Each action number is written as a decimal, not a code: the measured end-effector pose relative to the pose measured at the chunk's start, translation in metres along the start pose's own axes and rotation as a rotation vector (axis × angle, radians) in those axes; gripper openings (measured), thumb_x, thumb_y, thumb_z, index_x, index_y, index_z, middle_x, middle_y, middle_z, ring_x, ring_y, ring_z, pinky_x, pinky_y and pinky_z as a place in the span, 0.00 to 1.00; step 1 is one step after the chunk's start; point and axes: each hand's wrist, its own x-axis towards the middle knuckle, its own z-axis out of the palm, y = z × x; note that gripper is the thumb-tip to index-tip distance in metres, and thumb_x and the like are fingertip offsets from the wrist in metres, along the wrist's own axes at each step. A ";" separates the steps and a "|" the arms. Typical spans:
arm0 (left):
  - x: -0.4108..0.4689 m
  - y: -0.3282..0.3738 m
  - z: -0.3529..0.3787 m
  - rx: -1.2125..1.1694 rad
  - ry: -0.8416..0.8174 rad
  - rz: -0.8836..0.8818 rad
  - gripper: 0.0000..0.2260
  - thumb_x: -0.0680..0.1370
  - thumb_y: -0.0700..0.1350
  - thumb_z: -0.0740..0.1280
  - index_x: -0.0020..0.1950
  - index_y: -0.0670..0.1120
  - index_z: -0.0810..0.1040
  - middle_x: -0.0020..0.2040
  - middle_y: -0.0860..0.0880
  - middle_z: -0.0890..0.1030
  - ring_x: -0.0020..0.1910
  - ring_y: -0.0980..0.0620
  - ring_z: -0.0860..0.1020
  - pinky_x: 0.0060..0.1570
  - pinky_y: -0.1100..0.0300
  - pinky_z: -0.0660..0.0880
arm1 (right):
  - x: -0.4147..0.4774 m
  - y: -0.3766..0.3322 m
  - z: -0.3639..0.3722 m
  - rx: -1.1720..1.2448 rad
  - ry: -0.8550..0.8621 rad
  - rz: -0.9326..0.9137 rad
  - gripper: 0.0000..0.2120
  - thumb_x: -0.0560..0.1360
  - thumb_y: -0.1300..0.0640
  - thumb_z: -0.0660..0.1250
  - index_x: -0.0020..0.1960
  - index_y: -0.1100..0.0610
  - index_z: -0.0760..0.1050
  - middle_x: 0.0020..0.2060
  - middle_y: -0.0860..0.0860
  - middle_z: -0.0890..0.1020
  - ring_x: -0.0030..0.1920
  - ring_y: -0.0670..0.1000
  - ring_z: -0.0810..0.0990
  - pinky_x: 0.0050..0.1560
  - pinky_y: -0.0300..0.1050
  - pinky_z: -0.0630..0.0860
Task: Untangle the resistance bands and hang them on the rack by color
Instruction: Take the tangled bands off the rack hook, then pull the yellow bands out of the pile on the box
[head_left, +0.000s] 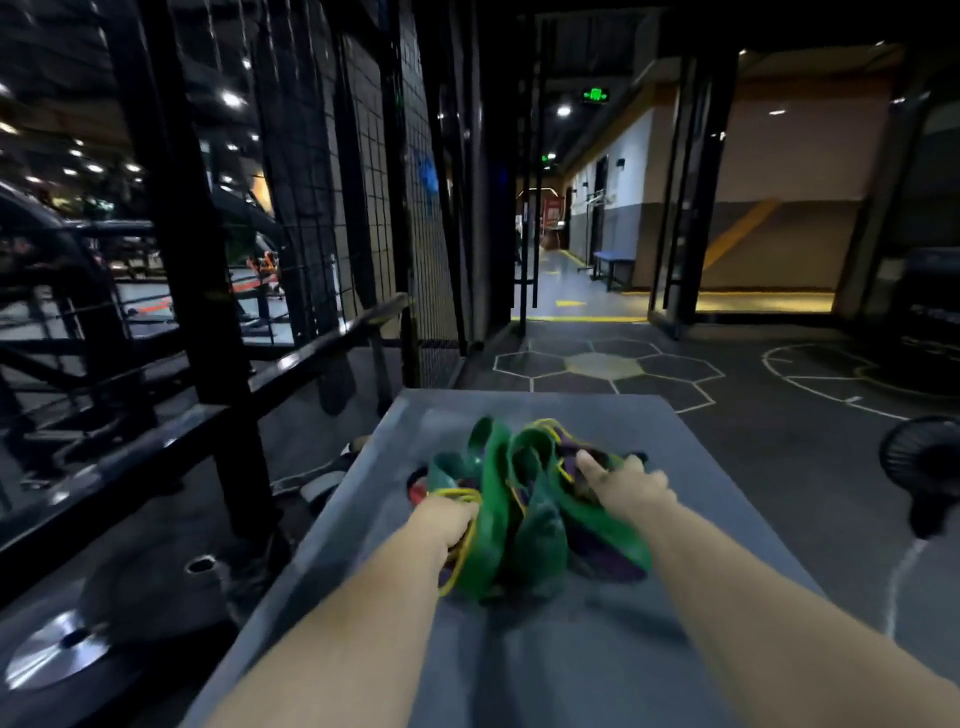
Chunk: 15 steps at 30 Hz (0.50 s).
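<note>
A person stood over a grey table (727, 519) in a dim gym, both bare forearms stretched out to a tangle of resistance bands (524, 519) that lay in a heap on the middle of the table top. Wide green bands (493, 499) made up most of the heap, with thin yellow bands (457, 493) threaded through them, purple bands (608, 556) on the right side and a trace of red at the left edge. The left grip (449, 525) was closed on the left side of the tangle, its fingers curled into the bands and a yellow loop lying across it. The right grip (628, 488) rested on top of the heap at the right with its forefinger stretched straight forward; motion blur made it impossible to tell whether the other fingers held anything. A black steel frame (197, 260) and a wire mesh panel (363, 208) rose just left of the table, and a weight plate (145, 597) lay on the floor below them. A black fan (924, 467) stood on the floor to the right. Beyond the table, white hexagon markings (602, 366) covered the floor before a lit corridor with a blue bench (613, 265) and a green exit sign (596, 95).
</note>
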 end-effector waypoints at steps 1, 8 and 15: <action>-0.004 -0.011 0.000 0.001 0.042 -0.011 0.18 0.76 0.47 0.70 0.61 0.37 0.77 0.58 0.39 0.80 0.58 0.41 0.79 0.56 0.53 0.76 | -0.002 0.005 0.007 -0.004 0.001 -0.034 0.42 0.75 0.28 0.53 0.75 0.59 0.59 0.71 0.63 0.64 0.72 0.62 0.63 0.70 0.52 0.60; -0.009 -0.031 -0.004 -0.005 0.169 -0.014 0.34 0.57 0.46 0.68 0.61 0.31 0.74 0.54 0.35 0.81 0.53 0.41 0.80 0.46 0.48 0.78 | -0.016 0.006 0.019 0.007 0.069 -0.187 0.36 0.75 0.30 0.56 0.72 0.55 0.66 0.68 0.60 0.69 0.70 0.62 0.64 0.69 0.56 0.62; -0.026 -0.016 0.010 -0.204 0.192 -0.040 0.27 0.71 0.46 0.69 0.66 0.36 0.69 0.60 0.37 0.77 0.57 0.38 0.77 0.50 0.52 0.73 | -0.015 0.021 0.012 0.035 0.088 -0.260 0.26 0.77 0.35 0.59 0.69 0.48 0.70 0.67 0.56 0.70 0.70 0.59 0.63 0.66 0.57 0.64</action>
